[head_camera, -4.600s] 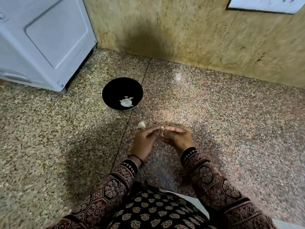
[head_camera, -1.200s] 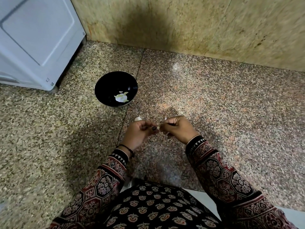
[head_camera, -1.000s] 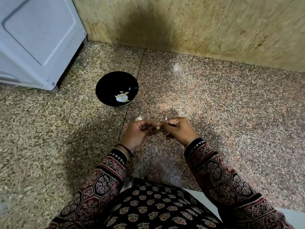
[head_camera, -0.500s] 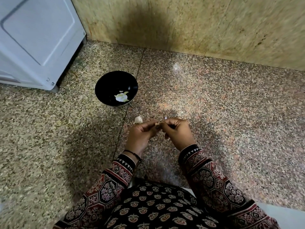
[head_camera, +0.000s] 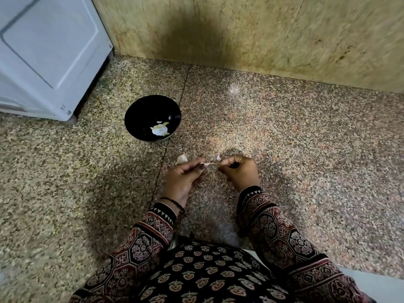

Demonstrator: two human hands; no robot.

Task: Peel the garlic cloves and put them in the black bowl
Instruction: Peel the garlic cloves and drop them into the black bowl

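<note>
- Pulled slightly apart since half a second ago: the two hands, with a skin strip (head_camera: 210, 164) stretched across the gap.
- The garlic clove (head_camera: 202, 164) is pinched in the left hand (head_camera: 184, 177); the strip's end is gripped by the curled right hand (head_camera: 239, 171).
- Peeling is judged under way.
- Peeled cloves (head_camera: 159, 130) are seen in the black bowl (head_camera: 142, 112); a loose clove (head_camera: 181, 159) is left on the granite floor (head_camera: 284, 149) beside the left hand.

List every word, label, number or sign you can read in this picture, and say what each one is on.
Nothing is readable.
Two small stickers at the lower corner of the white appliance: too small and blurred to read.
The black bowl shows no writing.
</note>
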